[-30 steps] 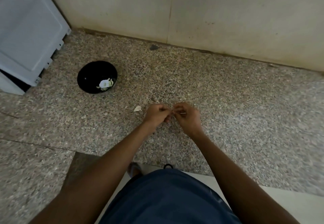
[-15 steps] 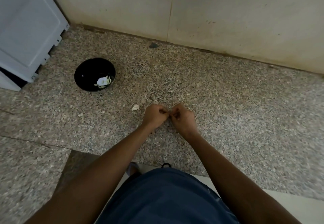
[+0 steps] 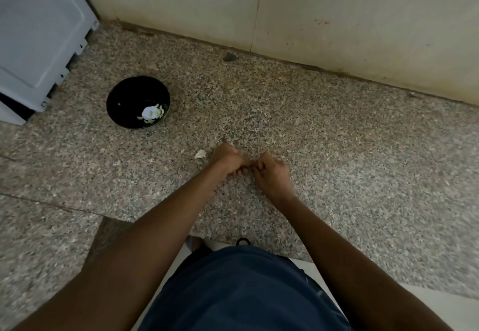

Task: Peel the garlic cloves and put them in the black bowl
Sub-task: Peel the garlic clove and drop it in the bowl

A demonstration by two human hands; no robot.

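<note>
Shirt: dark blue, nearest the camera.
Left hand: fingers curled, grip meeting the right's over the bench.
Right hand: fingers curled likewise.
Clove: hidden between both grips; too small to make out.
Peel: just left of the left hand.
Bowl: well left and beyond, white garlic inside.

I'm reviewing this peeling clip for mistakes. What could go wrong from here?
1. The black bowl sits well off to the left of both hands, so a peeled clove carried across could drop onto the speckled counter, where pale bits are hard to spot.
2. The left hand and right hand pinch something too small to see; it might slip out.
3. The pale scrap beside the left hand might be mistaken for a clove.
</note>
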